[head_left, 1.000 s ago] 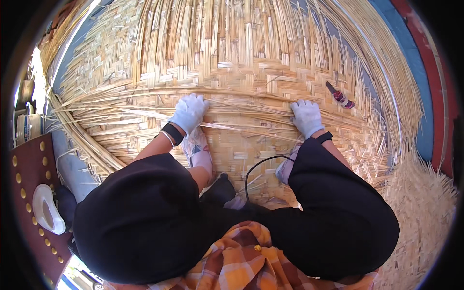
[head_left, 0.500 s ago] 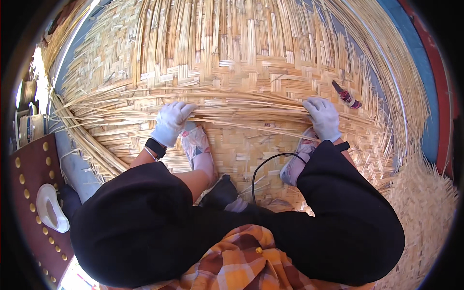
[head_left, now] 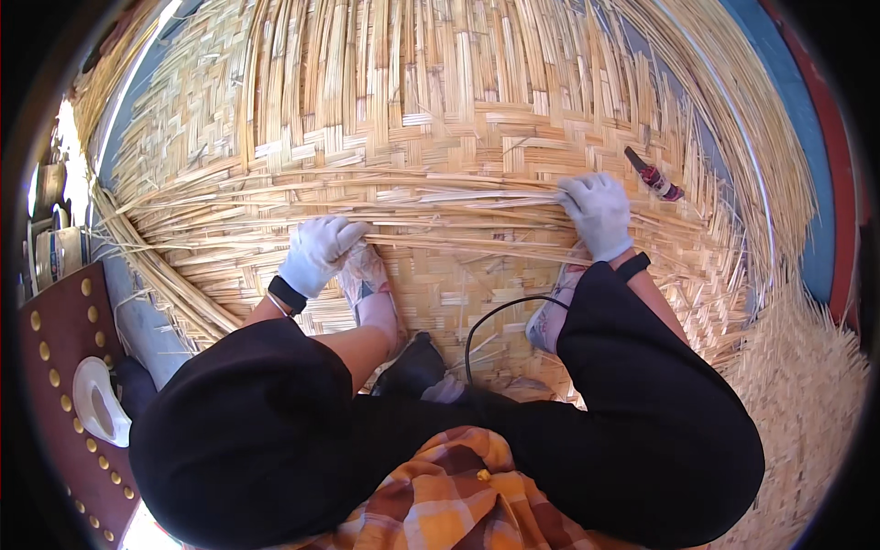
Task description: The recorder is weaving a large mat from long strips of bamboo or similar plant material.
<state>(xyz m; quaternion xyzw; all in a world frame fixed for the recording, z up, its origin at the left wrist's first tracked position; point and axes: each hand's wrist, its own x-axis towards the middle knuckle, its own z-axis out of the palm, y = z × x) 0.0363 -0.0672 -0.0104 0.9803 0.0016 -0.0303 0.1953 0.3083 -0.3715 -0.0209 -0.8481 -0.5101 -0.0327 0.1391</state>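
White hollow oval thing [head_left: 85, 396] on studded board [head_left: 64, 302], gloved left hand [head_left: 321, 251] and right hand [head_left: 598, 216] wide apart, both bent at straw strips [head_left: 467, 216] across woven mat [head_left: 440, 280], whether clamped I cannot tell

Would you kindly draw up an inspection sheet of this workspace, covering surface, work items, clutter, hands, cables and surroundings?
Surface: woven mat under the feet, unwoven lengths running toward the top.
Job's things: loose strips lying crosswise over the mat, between the hands.
Clutter: short tool with a reddish wrapped handle, on the mat, right of the right hand.
Hands: left hand and right hand, both white-gloved, at the loose strips; grip unclear.
Cables: one black cable, curving between the legs.
Surroundings: dark-red studded panel at left.
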